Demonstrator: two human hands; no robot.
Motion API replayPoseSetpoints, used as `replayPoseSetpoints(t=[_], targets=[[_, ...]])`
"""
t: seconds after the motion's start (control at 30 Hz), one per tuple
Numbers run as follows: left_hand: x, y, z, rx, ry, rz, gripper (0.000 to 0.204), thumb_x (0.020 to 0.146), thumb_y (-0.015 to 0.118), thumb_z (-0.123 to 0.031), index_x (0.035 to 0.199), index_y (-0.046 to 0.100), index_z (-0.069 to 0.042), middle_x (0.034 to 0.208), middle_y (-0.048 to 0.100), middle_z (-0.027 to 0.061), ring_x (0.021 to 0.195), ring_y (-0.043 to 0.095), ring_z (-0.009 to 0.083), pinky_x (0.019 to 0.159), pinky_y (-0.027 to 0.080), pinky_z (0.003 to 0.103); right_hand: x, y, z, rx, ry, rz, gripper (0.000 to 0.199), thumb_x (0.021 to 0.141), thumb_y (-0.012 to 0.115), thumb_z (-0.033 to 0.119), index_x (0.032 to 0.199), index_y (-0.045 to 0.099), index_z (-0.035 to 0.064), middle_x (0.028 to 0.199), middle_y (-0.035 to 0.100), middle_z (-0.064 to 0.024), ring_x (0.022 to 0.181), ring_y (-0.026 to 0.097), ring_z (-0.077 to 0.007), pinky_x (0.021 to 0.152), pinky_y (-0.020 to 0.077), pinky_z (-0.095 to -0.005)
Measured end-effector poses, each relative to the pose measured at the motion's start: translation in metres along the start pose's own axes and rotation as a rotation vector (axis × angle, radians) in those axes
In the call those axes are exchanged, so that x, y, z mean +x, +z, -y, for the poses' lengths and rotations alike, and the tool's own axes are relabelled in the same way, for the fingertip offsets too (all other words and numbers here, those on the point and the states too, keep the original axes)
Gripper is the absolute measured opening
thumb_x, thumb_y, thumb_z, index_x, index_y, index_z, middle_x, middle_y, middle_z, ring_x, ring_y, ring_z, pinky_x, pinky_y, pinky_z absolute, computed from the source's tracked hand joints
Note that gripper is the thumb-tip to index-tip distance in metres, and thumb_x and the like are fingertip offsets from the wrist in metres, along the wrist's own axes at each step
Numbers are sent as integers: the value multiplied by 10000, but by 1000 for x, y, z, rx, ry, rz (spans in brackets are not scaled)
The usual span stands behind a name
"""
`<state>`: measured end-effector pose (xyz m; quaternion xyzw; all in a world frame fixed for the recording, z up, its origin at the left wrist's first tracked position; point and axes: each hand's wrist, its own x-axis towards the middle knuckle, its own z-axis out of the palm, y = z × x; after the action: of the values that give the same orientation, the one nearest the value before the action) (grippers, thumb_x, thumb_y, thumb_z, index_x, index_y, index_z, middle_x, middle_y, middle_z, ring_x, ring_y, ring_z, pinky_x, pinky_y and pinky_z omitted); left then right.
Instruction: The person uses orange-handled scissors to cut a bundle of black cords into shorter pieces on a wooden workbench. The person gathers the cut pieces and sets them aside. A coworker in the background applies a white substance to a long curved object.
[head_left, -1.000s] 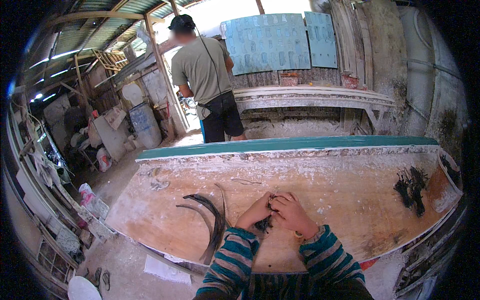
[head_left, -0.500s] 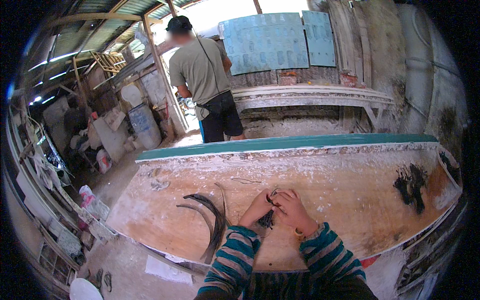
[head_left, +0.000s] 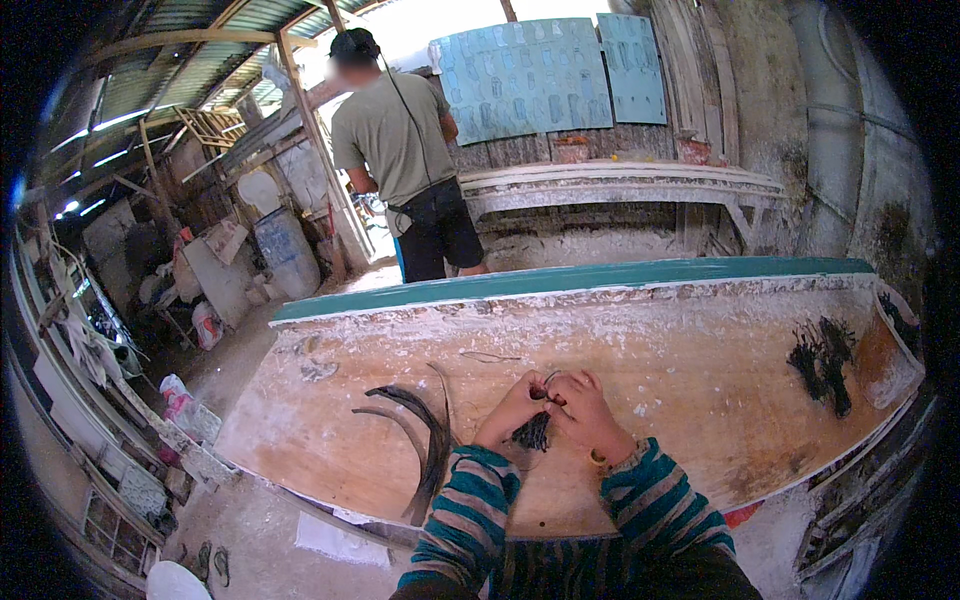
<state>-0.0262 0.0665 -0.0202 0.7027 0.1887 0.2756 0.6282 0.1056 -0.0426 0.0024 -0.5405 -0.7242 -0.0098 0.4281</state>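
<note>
Over the middle of a wooden worktop my left hand (head_left: 513, 407) and my right hand (head_left: 587, 412) meet, fingers pinched together. Between them is a small bundle of black strips (head_left: 531, 432), its loose ends hanging below my left fingers. My right fingers work at the bundle's top, where a thin dark strand shows; the exact grip is partly hidden. Left of my hands lie long curved black strips (head_left: 436, 452), and a thin looped strand (head_left: 490, 357) rests beyond them. At the far right are finished-looking dark bundles (head_left: 822, 362) of similar strips.
The worktop (head_left: 700, 420) is smeared with white residue and has a raised green board (head_left: 580, 280) along its far edge. Behind it a person (head_left: 405, 150) stands facing away near a white-stained bench (head_left: 620, 183). A blue drum (head_left: 287, 252) stands at left.
My hands stay in nearly the same place while the right fingers shift at the bundle's top and curl closer. The view has tilted slightly.
</note>
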Motion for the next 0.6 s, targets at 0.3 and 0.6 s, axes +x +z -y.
replayPoseSetpoints(t=[0.3,0.6], targets=[[-1,-2,-12,-372,-75,152,258,821,568,-68,1069,543,0,990,572,25,891,533,99,804,425,229,4,-5,-1,36,11,-124,148,773,598,149,878,520,79,972,571,-89,971,514,-303,927,275,-490],[-4,0,-18,-325,-176,54,295,879,487,-92,1144,534,29,1041,599,55,898,566,106,792,444,223,3,-4,-1,-93,59,-128,141,751,616,132,866,544,94,913,570,-66,940,528,-273,957,261,-473]])
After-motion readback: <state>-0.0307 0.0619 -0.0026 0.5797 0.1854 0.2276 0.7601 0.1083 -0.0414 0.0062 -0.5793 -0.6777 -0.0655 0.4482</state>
